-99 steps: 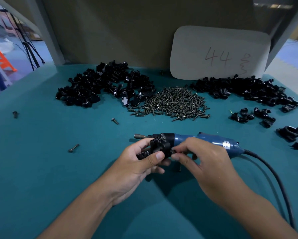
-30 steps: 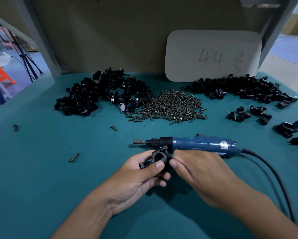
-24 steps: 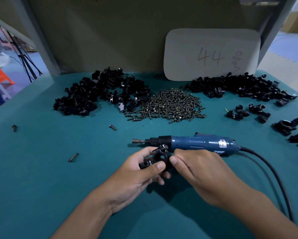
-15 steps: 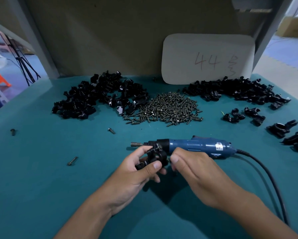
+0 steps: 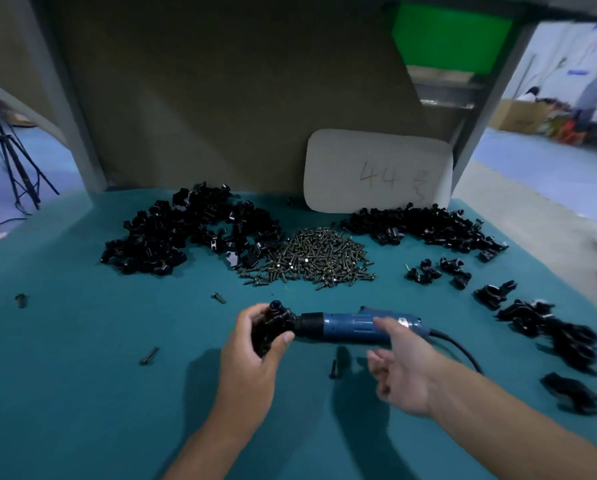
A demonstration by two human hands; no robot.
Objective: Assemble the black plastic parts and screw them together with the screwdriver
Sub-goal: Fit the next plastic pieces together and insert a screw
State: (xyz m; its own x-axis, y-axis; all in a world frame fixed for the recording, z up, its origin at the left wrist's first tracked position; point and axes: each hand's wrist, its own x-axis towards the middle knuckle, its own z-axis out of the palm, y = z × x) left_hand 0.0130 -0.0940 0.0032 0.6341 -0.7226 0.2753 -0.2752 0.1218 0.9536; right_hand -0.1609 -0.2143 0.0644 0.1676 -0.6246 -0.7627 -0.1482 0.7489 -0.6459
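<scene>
Holding a black plastic assembly (image 5: pixel 271 327), the left hand (image 5: pixel 252 351) curls thumb and fingers round it, just off the black nose end of the blue electric screwdriver (image 5: pixel 354 326); whether part and tool tip touch cannot be told, the fingers cover that spot. Left grip: closed around the assembly. The right hand (image 5: pixel 399 372) hovers at the rear half of the screwdriver with fingers spread and loosely extended; its index finger lies over the blue body, but contact is not clear owing to blur. Right grip: wide, holding nothing. The screwdriver lies lengthwise across the teal table (image 5: pixel 65 393), and its black cord (image 5: pixel 458 348) runs off to the right. A loose screw (image 5: pixel 334 368) lies on the table between the two hands. Further single screws: one left of the left hand (image 5: pixel 149 355), one beyond it (image 5: pixel 218 298), and one small dark piece near the left edge (image 5: pixel 21 300). At the back: large heap of black parts, left (image 5: pixel 186 233); pile of screws, centre (image 5: pixel 316 259); second heap of black parts, right (image 5: pixel 425 225). Smaller groups of black pieces (image 5: pixel 546 323) trail down the right side. A white card marked "44" (image 5: pixel 376 171) leans against the back panel.
</scene>
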